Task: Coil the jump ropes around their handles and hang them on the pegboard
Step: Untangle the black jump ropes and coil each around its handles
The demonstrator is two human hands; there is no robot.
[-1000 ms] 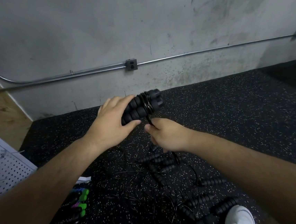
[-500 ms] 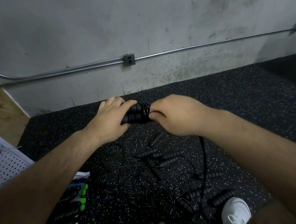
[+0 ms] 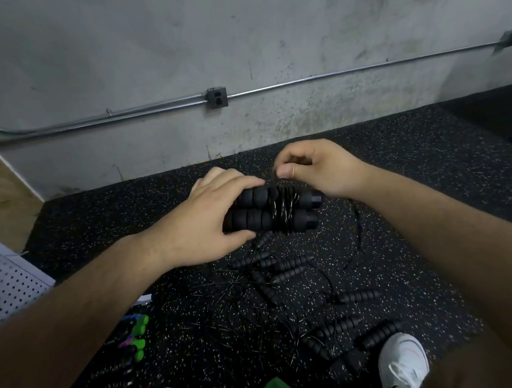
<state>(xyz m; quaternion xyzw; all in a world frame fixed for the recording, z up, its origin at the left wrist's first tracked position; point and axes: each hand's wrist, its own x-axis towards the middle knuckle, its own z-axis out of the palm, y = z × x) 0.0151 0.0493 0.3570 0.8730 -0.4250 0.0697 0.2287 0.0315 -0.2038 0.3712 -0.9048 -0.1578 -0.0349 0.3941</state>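
Jump-rope handles (image 3: 250,208), paired and half-wrapped in cord (image 3: 284,210), sit gripped in the left hand (image 3: 195,231), while at their one o'clock the right hand (image 3: 324,168) seemingly pinches the cord.

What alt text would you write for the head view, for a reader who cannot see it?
A person's left hand grips a pair of black jump-rope handles while the right hand pinches the cord partly wound round them. More ropes lie tangled on the speckled floor; a white pegboard shows at left.
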